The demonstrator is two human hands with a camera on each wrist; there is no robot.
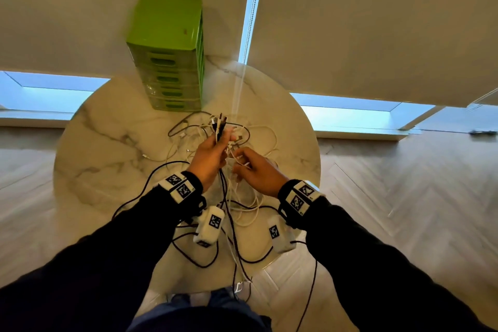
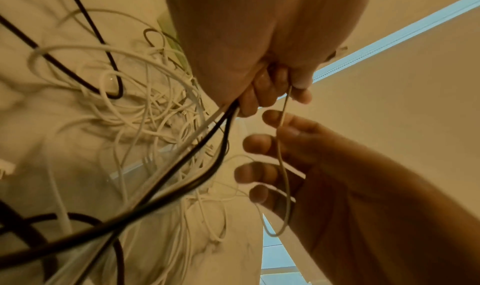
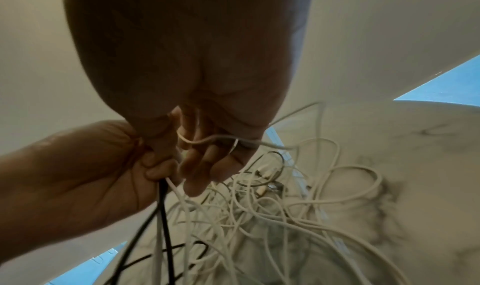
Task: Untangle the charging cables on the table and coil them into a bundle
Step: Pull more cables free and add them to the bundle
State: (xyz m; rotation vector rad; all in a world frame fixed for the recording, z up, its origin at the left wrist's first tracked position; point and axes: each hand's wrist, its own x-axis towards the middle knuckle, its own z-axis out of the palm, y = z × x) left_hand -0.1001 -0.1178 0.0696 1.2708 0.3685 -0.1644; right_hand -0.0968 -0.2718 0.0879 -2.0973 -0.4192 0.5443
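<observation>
A tangle of white and black charging cables (image 1: 244, 140) lies in the middle of the round marble table (image 1: 107, 143). My left hand (image 1: 213, 153) is raised above it and grips a bunch of cables, with their plug ends (image 1: 219, 122) sticking up past my fingers. In the left wrist view, black and white strands (image 2: 182, 162) hang down from that left hand (image 2: 262, 96). My right hand (image 1: 256, 172), just right of the left, has its fingers curled round one thin white cable (image 2: 284, 166). That white cable (image 3: 215, 139) crosses the fingers (image 3: 202, 166) and runs into the tangle (image 3: 285, 203).
A green stack of drawers (image 1: 169, 48) stands at the table's far edge, just behind the cables. Black leads and white tagged boxes (image 1: 210, 224) hang from my wrists over the near edge. Wooden floor surrounds the table; window blinds hang beyond it.
</observation>
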